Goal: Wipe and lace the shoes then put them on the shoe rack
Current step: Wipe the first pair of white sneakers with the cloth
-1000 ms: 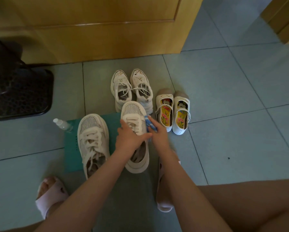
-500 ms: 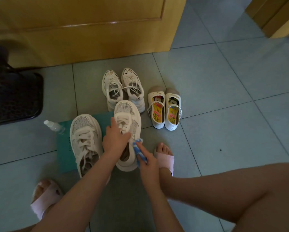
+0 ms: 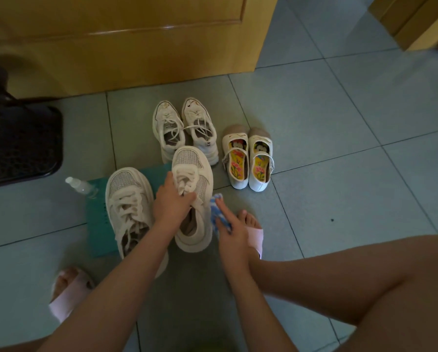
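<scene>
- Left hand (image 3: 172, 204) grips the big white shoe (image 3: 195, 174) by its laces, with the fingers curled over the top. It holds the shoe steady, and the toe points away from the person.
- Right hand (image 3: 231, 235) holds a blue and white cloth (image 3: 219, 212) and presses it on the shoe's right side, about half way along.
- A second ago the cloth was higher up, next to the laces. It has since slid down the side toward the heel, so I think the wiping has moved along this side.
- I think this is still the wiping step. The laces hang loose, so the lacing is still to do.
- The other big shoe (image 3: 129, 207) lies just to the left on a green mat (image 3: 98, 224). Its laces are loose too. I cannot tell if it is wiped.
- A small clear bottle (image 3: 80, 186) lies at the far left corner of the mat.
- Farther off, a pair of white sneakers (image 3: 184, 130) waits with loose laces. A little pair of strap shoes (image 3: 248, 158) stands beside it.
- Behind them is a yellow wooden door (image 3: 136, 47).
- I can see no shoe rack, so no shoe is put away yet.
</scene>
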`<state>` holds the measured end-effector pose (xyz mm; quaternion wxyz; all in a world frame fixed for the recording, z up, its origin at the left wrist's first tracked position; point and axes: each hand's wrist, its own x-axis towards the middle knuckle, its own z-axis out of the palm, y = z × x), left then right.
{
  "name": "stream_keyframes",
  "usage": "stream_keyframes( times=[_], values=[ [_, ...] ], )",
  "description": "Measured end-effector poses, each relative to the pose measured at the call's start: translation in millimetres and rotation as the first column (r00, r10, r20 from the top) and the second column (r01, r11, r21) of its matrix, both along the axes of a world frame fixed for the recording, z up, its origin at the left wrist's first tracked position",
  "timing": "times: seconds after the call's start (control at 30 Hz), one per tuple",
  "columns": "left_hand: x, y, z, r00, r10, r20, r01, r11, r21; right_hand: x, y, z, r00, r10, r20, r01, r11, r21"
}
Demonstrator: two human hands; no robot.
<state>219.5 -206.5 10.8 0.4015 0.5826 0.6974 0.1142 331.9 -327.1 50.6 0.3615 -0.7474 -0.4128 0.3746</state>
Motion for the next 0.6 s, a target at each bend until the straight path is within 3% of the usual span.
stream_keyframes(
  times=[0.13, 0.3, 0.43, 0.5, 0.6],
  values=[
    [2, 0, 0, 1.0, 0.005, -0.006, -0.005, 1.0, 0.006, -36, 2, -8, 0.981, -0.061, -0.182, 0.066, 0.998, 0.021],
    [3, 0, -1, 1.0, 0.022, -0.014, -0.022, 1.0, -0.009, -64, -41, -10, 0.938, -0.211, -0.274, 0.212, 0.977, -0.025],
    [7, -1, 9, 0.999, 0.036, 0.011, -0.035, 0.996, -0.078, -79, -63, 1, 0.9, -0.189, -0.393, 0.149, 0.98, -0.131],
    [9, -1, 23, 0.996, 0.048, 0.074, -0.035, 0.986, -0.165, -81, -69, 21, 0.911, -0.124, -0.394, 0.081, 0.989, -0.123],
    [3, -1, 61, 0.989, 0.077, 0.123, -0.058, 0.986, -0.153, -66, -61, 62, 0.913, -0.17, -0.371, 0.16, 0.985, -0.057]
  ],
)
